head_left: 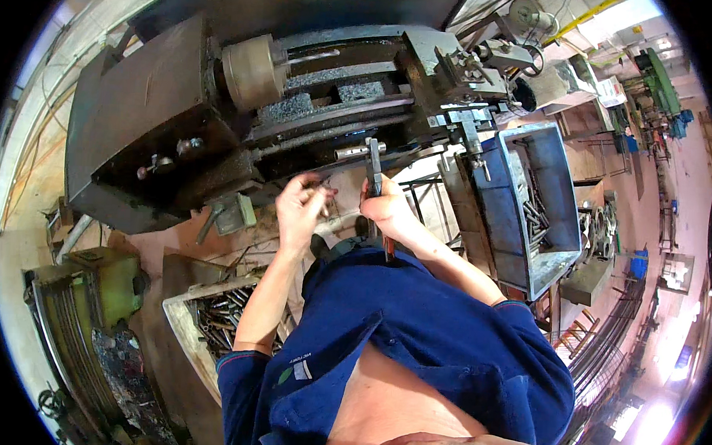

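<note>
My right hand (386, 206) is closed around a long, narrow metal tool (374, 170) in front of my waist. The tool stands nearly upright in the picture, its reddish lower end close to my shirt; its exact kind is unclear. Across its upper end lies a short, bright metal cylinder (350, 153); I cannot tell whether the tool grips it. To the left, my left hand (300, 209) is raised with its fingers curled toward the thumb. Whatever may be between those fingertips is too small to make out. Both hands are just in front of the lathe (328, 131).
Metal chips (288, 109) lie in the lathe bed beside its round chuck (250, 74). At the right stands a blue crate (558, 163) holding metal rods. Beside my left arm is a pale bin (182, 314) of metal parts. A green machine (107, 288) stands at the lower left.
</note>
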The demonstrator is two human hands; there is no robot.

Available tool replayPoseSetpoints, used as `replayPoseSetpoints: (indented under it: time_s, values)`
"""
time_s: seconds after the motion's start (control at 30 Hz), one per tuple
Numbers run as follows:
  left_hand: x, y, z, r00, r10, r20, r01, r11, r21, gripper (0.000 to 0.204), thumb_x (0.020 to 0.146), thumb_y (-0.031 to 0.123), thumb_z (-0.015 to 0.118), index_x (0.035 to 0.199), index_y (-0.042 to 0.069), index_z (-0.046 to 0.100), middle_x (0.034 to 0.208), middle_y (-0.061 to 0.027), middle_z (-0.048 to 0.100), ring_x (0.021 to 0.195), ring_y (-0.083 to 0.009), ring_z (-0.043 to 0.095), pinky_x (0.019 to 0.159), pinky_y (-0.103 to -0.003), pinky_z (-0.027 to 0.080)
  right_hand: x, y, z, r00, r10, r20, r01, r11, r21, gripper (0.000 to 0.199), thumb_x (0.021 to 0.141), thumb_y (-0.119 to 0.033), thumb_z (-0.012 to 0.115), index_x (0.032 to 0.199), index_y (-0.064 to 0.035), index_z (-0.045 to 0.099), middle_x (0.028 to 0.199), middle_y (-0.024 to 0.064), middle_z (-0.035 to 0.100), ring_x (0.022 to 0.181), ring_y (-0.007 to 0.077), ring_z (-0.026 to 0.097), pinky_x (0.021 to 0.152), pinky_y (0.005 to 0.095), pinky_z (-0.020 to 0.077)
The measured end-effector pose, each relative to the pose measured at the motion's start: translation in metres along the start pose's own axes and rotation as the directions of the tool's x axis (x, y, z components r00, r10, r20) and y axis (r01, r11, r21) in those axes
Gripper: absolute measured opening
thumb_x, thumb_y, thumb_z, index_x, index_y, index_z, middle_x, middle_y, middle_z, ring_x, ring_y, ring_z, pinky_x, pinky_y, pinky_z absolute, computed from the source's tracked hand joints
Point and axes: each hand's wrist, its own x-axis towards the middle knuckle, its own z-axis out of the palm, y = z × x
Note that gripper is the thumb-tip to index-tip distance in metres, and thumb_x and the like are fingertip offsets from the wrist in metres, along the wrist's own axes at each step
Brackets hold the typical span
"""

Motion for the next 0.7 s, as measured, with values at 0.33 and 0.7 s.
replayPoseSetpoints:
  time_s: [0.33, 0.7]
  values:
    - [0.033, -0.029, 0.074, 0.919, -0.047, 0.392, 0.043, 0.999, 0.021, 0.075, 0.072, 0.014, 0.066, 0.131, -0.005, 0.024, 0.124, -0.0169, 0.043, 0.117, -0.0224, 0.040, 0.097, -0.032, 0.031, 0.093, -0.017, -0.031, 0.980, -0.095, -0.177, 0.116, 0.987, 0.110, 0.018, 0.061, -0.002, 0.056, 0.075, -0.0051, 0.045, 0.062, -0.0029, 0.040, 0.057, 0.0069, 0.036, 0.048, 0.0228, 0.0305]
    - [0.112, -0.016, 0.112, 0.912, -0.288, 0.291, 0.349, 0.919, -0.182, 0.063, 0.062, -0.003, 0.058, 0.122, 0.002, 0.040, 0.099, -0.0054, 0.055, 0.092, -0.0148, 0.054, 0.082, -0.029, 0.044, 0.160, -0.037, -0.068, 0.976, -0.183, -0.116, 0.167, 0.977, -0.134, 0.028, 0.060, -0.011, 0.055, 0.083, 0.0021, 0.046, 0.072, 0.0096, 0.050, 0.068, 0.0181, 0.046, 0.061, 0.0301, 0.0409]
